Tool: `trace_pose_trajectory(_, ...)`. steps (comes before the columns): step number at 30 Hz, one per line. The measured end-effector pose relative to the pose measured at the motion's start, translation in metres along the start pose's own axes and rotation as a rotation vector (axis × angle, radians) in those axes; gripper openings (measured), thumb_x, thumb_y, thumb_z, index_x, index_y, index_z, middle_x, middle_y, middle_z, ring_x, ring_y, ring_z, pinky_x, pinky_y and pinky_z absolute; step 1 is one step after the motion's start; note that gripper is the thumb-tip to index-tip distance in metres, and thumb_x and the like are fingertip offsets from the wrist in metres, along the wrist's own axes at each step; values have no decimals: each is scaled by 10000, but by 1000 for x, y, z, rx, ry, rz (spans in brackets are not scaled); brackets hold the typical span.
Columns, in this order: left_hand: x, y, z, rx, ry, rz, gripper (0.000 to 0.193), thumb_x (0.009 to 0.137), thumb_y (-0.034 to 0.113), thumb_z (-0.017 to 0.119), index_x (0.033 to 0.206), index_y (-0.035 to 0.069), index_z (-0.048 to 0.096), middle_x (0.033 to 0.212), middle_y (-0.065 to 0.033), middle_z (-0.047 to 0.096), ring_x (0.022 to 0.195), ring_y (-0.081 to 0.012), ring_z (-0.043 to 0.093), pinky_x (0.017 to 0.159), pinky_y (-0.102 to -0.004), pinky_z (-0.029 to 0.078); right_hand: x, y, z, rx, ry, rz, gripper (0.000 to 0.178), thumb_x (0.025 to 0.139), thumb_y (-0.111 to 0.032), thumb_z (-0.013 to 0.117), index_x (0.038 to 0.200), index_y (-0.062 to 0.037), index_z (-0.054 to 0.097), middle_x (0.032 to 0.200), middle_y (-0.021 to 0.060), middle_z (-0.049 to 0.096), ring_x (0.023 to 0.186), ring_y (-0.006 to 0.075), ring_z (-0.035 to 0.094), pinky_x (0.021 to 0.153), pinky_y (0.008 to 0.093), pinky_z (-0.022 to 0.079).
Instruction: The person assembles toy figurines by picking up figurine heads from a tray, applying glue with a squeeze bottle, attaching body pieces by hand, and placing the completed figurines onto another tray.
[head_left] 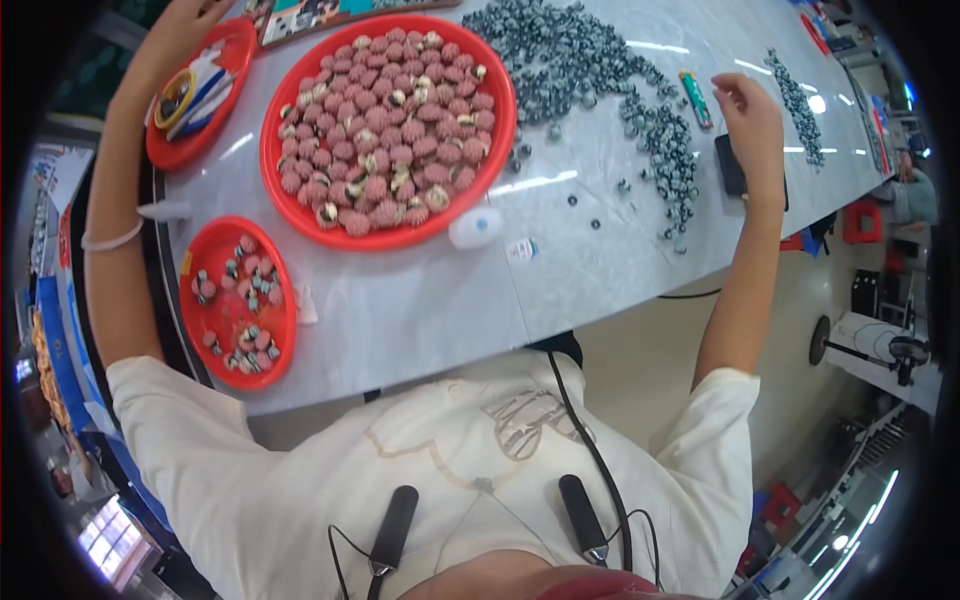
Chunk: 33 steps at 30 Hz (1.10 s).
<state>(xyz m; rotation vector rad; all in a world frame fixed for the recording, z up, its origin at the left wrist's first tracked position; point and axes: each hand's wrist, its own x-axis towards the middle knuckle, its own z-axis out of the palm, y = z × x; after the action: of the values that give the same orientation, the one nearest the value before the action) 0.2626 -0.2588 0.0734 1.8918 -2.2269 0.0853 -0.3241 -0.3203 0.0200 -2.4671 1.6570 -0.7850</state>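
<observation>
At the upper left my left hand [188, 14] reaches over the far end of a red oval tray [243, 52] and is partly cut off by the picture's edge. Its visible fingers are stretched and apart, with nothing seen in them. On the right, my right hand [748, 104] hovers at the table with loosely bent, open fingers and nothing visible in its grasp. Beside its fingertips lies a small green tube [695, 99]. A black phone-like slab [729, 166] sits partly under my right wrist. Left of the tube spreads a heap of small dark grey-green beads [560, 60].
A large round red tray [272, 160] holds many pink knobbly pieces [400, 130]. Nearer stands a small red tray [220, 318] with pink and teal pieces. A white bottle [476, 228] touches the large tray. More beads [797, 105] form a strip at far right.
</observation>
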Motion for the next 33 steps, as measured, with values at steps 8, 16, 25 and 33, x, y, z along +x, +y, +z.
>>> trace_pose_trajectory(8, -161, 194, -59, -69, -269, -46, 326, 856, 190, 520, 1147, 42, 532, 1222, -119, 507, 1178, -248, 444, 986, -339, 327, 48, 47, 36, -329, -301, 162, 364, 656, -261, 689, 924, -18, 642, 839, 151, 653, 774, 261, 636, 695, 352, 472)
trace_pose_trajectory(16, -279, 233, -10, -230, -25, -410, 424, 863, 214, 490, 1261, 78, 442, 1354, -142, 354, 1257, -312, 321, 1025, -365, 260, 42, 37, 18, -159, -151, 158, 354, 649, -289, 624, 749, 50, 638, 632, 132, 603, 615, 206, 600, 603, 332, 445)
trace_pose_trajectory(25, -311, 211, 43, -6, -49, -571, 456, 901, 335, 432, 1317, 154, 383, 1389, -136, 297, 1273, -302, 288, 1053, -386, 194, -82, -153, -4, 812, -305, -172, 225, 881, -173, 481, 1002, -5, 571, 721, 13, 540, 616, 44, 424, 569, 198, 332)
trace_pose_trajectory(33, -305, 202, 51, 32, 74, -506, 478, 888, 399, 432, 1309, 176, 389, 1382, -105, 322, 1260, -303, 303, 1058, -422, 169, -91, -185, 9, 672, -317, -58, 423, 837, -357, 510, 618, -8, 604, 536, 10, 499, 473, 47, 340, 466, 192, 253)
